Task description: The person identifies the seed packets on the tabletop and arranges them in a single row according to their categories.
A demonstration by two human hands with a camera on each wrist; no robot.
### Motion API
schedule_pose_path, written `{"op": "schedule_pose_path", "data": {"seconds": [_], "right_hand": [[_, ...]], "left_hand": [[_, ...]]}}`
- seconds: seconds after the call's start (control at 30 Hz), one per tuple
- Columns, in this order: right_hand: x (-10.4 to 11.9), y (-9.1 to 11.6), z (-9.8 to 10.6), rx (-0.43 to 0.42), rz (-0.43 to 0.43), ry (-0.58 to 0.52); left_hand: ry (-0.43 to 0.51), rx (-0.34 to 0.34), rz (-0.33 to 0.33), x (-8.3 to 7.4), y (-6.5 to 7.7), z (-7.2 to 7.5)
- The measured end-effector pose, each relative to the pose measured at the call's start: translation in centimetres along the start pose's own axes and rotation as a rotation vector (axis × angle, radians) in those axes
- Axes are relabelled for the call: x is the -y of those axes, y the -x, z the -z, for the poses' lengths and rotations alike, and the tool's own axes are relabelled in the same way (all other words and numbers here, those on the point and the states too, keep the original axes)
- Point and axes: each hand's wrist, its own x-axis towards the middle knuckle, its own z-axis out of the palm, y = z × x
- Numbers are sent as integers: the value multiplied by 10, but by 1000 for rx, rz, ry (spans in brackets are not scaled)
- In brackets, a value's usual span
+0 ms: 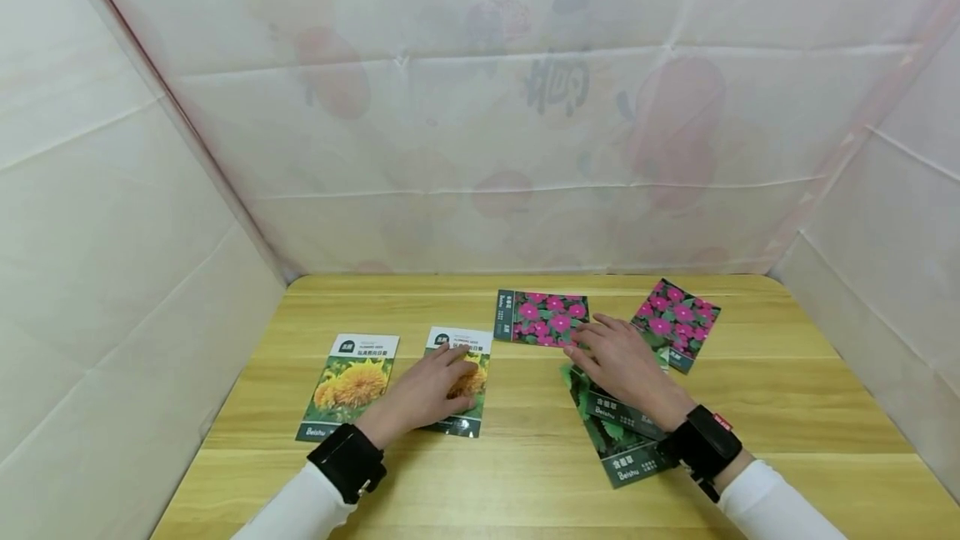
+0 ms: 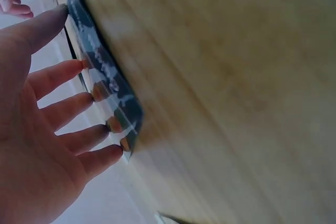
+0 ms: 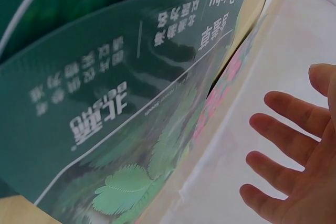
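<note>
My left hand (image 1: 423,390) is spread over a yellow-flower seed packet (image 1: 463,427). In the left wrist view the fingertips (image 2: 107,150) of that hand touch the packet (image 2: 107,64), fingers nearly straight. Another yellow-flower seed packet (image 1: 347,386) lies just left of this hand. My right hand (image 1: 626,365), fingers extended and apart, is over the green-leaf seed packets (image 1: 633,465), which overlap each other and are partly hidden by it. The right wrist view shows a green-leaf packet (image 3: 131,72) close up, with the fingers off it and nothing held.
Beyond the right hand lie two pink-flower seed packets, one sideways (image 1: 551,319) and one tilted (image 1: 681,317) at the right. All rest on a wood-grain table (image 1: 480,490). Pale fabric walls (image 1: 480,140) enclose the table at the back and sides.
</note>
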Motion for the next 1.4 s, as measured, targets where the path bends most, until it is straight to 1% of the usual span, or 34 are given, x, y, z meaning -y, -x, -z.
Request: {"op": "schedule_pose_path", "data": {"seconds": [0.13,0.37,0.6,0.77,0.93,1.03,1.17,1.27,1.4], "right_hand": [[0,0,0,-3,6,10],[1,-1,-1,-11,16,35],[2,1,-2,-7,14,35],[2,2,-2,-2,6,32],[1,3,-3,-4,13,28],[-1,3,-2,-4,10,24],[-3,2,0,-18,-7,30],[-6,2,1,-25,-26,29],[-8,1,2,-4,-56,28]], "left_hand": [[20,-6,13,1,6,3],[17,-8,46,5,18,6],[11,-28,87,9,26,6],[13,-29,92,10,29,7],[10,-38,81,10,31,8],[11,-59,95,9,31,8],[14,-121,128,7,26,10],[13,-183,135,5,19,14],[20,-230,149,1,8,19]]}}
